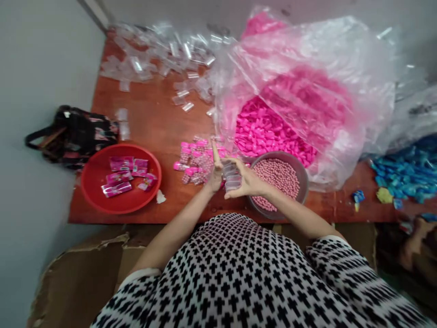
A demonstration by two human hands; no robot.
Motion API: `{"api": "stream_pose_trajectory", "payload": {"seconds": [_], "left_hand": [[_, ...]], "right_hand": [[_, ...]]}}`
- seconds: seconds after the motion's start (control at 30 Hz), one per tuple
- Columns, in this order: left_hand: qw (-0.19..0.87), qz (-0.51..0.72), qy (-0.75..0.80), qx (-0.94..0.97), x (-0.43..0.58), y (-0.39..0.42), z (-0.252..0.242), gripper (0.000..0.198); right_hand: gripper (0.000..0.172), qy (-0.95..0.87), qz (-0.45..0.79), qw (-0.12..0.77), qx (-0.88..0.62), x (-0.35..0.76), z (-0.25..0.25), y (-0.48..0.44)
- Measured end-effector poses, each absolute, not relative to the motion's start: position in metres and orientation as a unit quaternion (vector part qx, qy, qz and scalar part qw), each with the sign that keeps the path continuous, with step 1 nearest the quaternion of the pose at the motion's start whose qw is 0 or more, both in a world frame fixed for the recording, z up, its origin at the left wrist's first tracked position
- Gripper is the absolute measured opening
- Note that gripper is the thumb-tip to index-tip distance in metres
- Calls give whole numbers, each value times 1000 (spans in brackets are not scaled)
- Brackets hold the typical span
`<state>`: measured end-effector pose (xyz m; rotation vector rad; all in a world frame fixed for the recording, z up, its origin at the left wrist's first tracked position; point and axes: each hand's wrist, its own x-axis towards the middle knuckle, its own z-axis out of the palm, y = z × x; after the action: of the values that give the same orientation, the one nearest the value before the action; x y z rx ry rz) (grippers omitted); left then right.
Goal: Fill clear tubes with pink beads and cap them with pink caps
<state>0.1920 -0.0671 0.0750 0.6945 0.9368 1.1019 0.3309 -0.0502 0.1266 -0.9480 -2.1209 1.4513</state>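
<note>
My right hand [249, 180] is curled round a small row of clear plastic tubes [232, 176], thumb at the near end and fingers at the far end. Facing it is my left hand [216, 169], upright with fingers stretched out straight, its palm close against the left side of the tubes. Whether the palm touches them I cannot tell. Under and behind my left hand lies a pile of filled tubes with pink caps [196, 159]. A grey bowl of pink beads [276, 177] sits beneath my right wrist.
Loose clear tubes [136, 66] lie at the back left. A plastic bag [368, 77] spills pink caps [259, 127]. At left are a red basin [89, 191] with pink packets [118, 176] and a black bag [85, 132]. Blue pieces [406, 168] and another person's hand [421, 230] are at right.
</note>
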Motion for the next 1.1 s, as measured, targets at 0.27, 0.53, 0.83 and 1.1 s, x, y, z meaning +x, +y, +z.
{"api": "stream_pose_trajectory", "payload": {"seconds": [0.27,0.53,0.83,1.1], "left_hand": [[571,320,551,518,307,-95,39,68],[513,195,672,497,371,-98,-4,61],[488,230,640,547,368,-92,-9,49],[470,286,552,627,359,-96,-1,54]], "right_hand": [[59,-803,220,-5,-553,485,82,-68],[34,-767,63,-220,-600,515,29,-69],[52,-758,334,130,-545,492,-25,-68],[84,-681,419,217,-560,500,-41,-77]]}}
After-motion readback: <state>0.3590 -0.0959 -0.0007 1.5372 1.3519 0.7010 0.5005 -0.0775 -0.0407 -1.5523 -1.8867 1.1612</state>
